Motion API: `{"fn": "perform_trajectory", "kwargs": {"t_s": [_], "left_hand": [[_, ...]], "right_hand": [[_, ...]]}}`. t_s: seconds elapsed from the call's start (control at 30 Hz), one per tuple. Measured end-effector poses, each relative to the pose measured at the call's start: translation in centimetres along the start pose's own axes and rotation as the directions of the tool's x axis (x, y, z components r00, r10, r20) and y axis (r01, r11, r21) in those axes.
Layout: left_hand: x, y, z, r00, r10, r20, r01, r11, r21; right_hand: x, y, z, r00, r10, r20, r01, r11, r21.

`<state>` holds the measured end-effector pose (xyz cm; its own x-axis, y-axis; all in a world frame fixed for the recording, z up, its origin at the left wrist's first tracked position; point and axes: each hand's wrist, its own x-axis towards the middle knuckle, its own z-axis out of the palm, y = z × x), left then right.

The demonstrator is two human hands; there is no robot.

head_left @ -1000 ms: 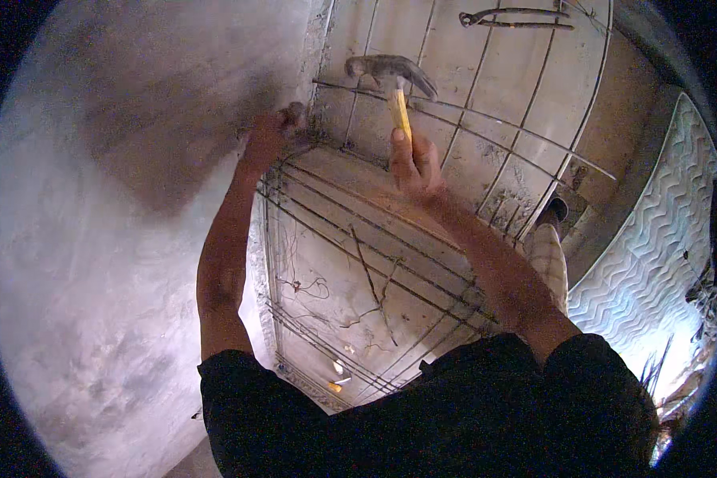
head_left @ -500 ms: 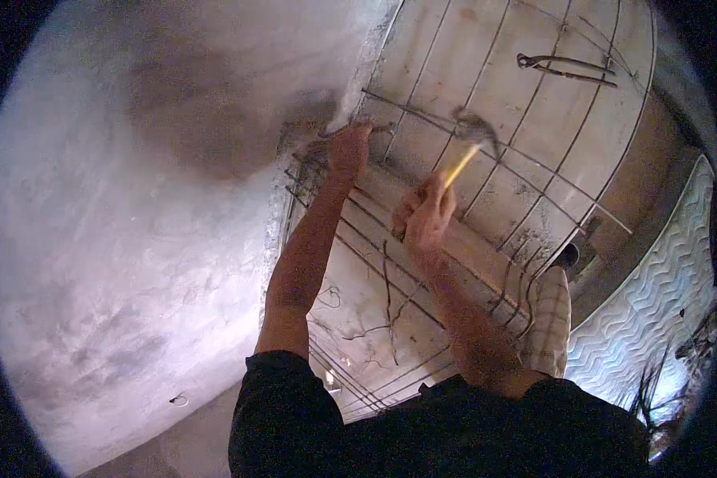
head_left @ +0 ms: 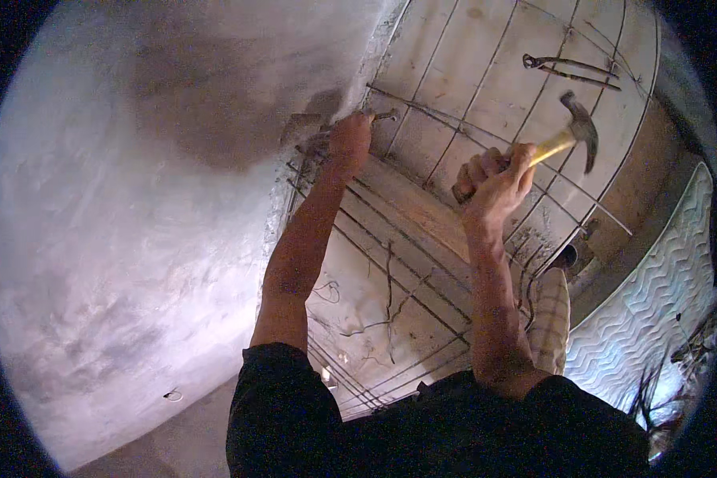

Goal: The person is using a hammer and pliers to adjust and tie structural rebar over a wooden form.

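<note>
The left side is filled by a large grey wall (head_left: 175,199), and beside it a pale panel (head_left: 462,48) is crossed by a grid of thin metal bars (head_left: 605,213). At the far right, a quilted sheet (head_left: 637,255) with zigzag pattern is seen. The hammer (head_left: 562,143), with yellow handle and dark claw head, is gripped in the right hand (head_left: 498,179), well apart from the left hand (head_left: 349,147). Half a second ago, its blurred head was held nearer to the left hand; now it has been carried to the right and its claw is seen more clearly. The dark pincers (head_left: 570,61) are left lying on the panel, as before. A small metal tool (head_left: 386,115) is gripped by the left hand, which has been kept near the corner of wall and panel; its kind cannot be told, being mostly covered.
</note>
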<state>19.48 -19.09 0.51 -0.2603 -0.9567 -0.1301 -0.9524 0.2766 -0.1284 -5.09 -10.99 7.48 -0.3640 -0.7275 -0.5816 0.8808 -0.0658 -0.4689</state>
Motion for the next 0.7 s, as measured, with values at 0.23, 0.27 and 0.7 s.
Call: {"fn": "perform_trajectory", "kwargs": {"t_s": [0.23,0.27,0.7], "left_hand": [[1.2,-3.0,3.1,0.997,0.081,-0.02,-0.077,0.987,0.143],[0.5,-2.1,3.0,0.995,0.074,-0.066,-0.066,0.991,0.112],[-1.2,3.2,0.8,0.971,0.116,0.208,-0.125,0.992,0.032]], "right_hand": [[0.4,6.6,0.0,0.877,0.475,0.073,-0.309,0.674,-0.672],[0.6,4.7,0.5,0.877,0.477,0.065,-0.311,0.665,-0.679],[1.4,0.7,-1.9,0.938,0.334,0.092,-0.278,0.884,-0.376]]}}
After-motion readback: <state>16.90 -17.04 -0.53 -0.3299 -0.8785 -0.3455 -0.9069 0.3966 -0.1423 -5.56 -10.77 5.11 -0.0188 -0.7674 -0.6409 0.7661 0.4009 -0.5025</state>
